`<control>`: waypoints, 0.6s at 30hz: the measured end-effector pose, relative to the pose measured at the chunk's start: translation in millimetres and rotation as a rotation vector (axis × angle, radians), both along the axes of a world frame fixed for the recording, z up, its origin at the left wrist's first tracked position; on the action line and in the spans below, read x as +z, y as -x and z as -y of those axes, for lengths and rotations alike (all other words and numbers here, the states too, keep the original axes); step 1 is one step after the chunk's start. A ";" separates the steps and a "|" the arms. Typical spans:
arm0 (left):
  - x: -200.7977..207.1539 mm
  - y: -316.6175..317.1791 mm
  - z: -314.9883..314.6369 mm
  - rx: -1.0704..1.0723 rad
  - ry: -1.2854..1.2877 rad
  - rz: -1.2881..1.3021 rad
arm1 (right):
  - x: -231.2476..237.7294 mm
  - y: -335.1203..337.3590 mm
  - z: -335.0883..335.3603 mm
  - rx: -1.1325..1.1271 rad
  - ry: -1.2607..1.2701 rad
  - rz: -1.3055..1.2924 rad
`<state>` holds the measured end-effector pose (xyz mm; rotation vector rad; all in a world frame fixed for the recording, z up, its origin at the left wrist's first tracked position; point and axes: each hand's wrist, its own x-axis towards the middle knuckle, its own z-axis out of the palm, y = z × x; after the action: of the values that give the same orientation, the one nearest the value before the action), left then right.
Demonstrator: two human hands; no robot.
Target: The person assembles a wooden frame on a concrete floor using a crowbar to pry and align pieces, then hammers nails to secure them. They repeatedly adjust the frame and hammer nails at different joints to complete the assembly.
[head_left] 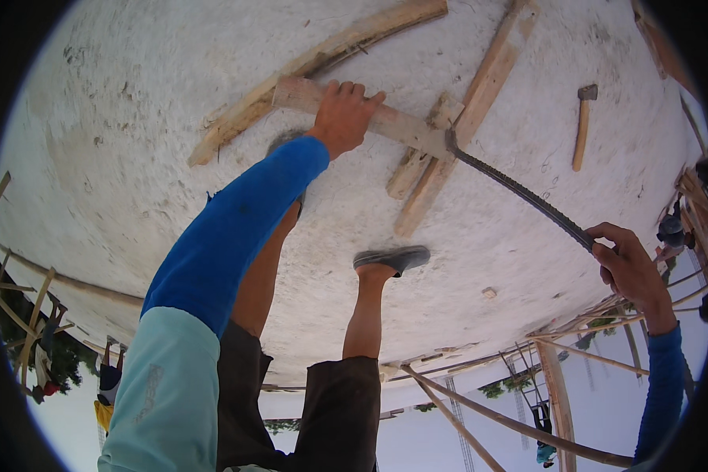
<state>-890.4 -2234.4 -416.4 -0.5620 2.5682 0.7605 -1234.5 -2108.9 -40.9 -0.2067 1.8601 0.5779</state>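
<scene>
My left hand grips a short wooden plank, its fingers over the upper edge. The plank lies across a long squared timber and a shorter wood block. In my right hand is the end of a dark ribbed steel bar, pinched between thumb and fingers. The bar's bent far end meets the plank's right end, close to the timber. Whether its tip is hooked under a nail there, I cannot tell.
A small hammer with a wooden handle lies at the right. Beyond the plank lies a long timber, with a nail sticking out. My shoe stands on the pale concrete. Poles and other people are around the edges.
</scene>
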 end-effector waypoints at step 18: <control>3.7 25.2 18.4 -0.096 0.024 0.013 | 17.9 -79.8 -36.6 -0.556 0.051 -0.033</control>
<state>-915.5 -2252.9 -412.7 -0.4454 2.5743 0.6920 -1154.7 -2072.3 -23.0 0.2841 1.8569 0.1496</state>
